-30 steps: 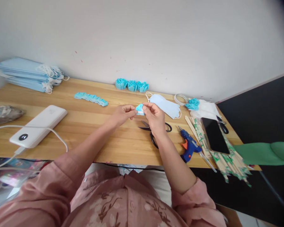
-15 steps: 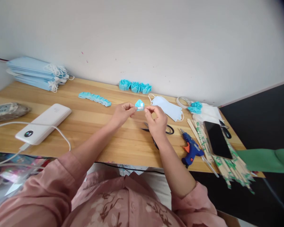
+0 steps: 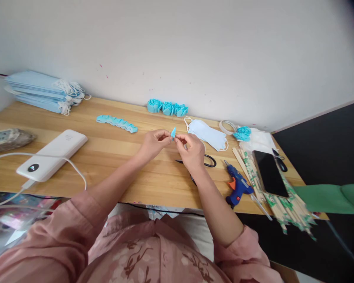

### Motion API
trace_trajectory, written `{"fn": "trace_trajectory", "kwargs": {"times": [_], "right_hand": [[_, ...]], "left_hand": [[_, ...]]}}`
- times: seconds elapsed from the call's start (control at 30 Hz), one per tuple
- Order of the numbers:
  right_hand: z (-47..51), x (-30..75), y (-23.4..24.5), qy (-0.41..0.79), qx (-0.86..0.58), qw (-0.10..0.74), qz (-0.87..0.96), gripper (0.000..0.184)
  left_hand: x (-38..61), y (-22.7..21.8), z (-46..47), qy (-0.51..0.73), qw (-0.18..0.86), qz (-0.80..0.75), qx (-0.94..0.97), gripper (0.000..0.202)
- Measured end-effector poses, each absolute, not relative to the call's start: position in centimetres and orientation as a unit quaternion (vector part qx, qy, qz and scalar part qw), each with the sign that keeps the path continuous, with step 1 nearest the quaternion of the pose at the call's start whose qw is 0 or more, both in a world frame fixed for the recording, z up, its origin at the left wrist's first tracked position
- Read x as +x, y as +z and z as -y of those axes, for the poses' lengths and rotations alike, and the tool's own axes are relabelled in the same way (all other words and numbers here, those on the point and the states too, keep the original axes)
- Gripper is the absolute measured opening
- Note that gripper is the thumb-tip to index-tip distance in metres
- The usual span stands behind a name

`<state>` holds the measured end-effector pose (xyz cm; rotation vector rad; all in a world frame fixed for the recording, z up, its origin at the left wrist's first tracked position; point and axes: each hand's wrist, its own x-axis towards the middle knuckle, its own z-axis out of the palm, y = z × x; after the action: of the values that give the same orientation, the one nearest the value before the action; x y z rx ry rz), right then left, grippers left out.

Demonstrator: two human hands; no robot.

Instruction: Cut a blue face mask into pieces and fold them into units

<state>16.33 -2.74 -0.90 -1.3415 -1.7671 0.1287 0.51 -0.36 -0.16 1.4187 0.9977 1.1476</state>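
Note:
A small blue piece of folded fabric (image 3: 173,133), shaped like a pointed petal, stands between my fingertips above the table. My left hand (image 3: 154,144) pinches its lower left side. On the other side my right hand (image 3: 192,152) pinches its base, so the fingertips of both hands nearly meet. Black-handled scissors (image 3: 211,160) lie beneath my right hand, which hides part of them. A gathered strip of blue petals (image 3: 117,123) rests to the left of my hands. Several blue fabric roses (image 3: 167,108) sit against the wall.
To the right lie a flat face mask (image 3: 208,133), a tape roll (image 3: 227,127), a blue glue gun (image 3: 238,184), wrapped chopsticks (image 3: 286,208) and a phone (image 3: 270,173). On the left are stacked masks (image 3: 37,90) and a white power bank (image 3: 53,155) with a trailing cable.
The blue piece has turned from a broad, open shape showing a white patch to a narrow, pointed one. My hands have drawn closer together.

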Motion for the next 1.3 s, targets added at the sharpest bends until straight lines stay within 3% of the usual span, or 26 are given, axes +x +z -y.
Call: {"fn": "trace_trajectory", "kwargs": {"times": [1.07, 1.23, 1.3], "right_hand": [[2.6, 16.5, -0.7, 0.079, -0.570, 0.461, 0.676, 0.018], [4.9, 17.2, 2.6, 0.146, -0.582, 0.501, 0.623, 0.018], [7.4, 17.5, 4.6, 0.169, -0.542, 0.436, 0.698, 0.017]], "left_hand": [[0.4, 0.1, 0.2, 0.478, 0.528, -0.415, 0.566, 0.016], [0.0, 0.1, -0.2, 0.497, 0.544, -0.425, 0.525, 0.019], [-0.1, 0.3, -0.2, 0.503, 0.552, -0.419, 0.517, 0.019]]}}
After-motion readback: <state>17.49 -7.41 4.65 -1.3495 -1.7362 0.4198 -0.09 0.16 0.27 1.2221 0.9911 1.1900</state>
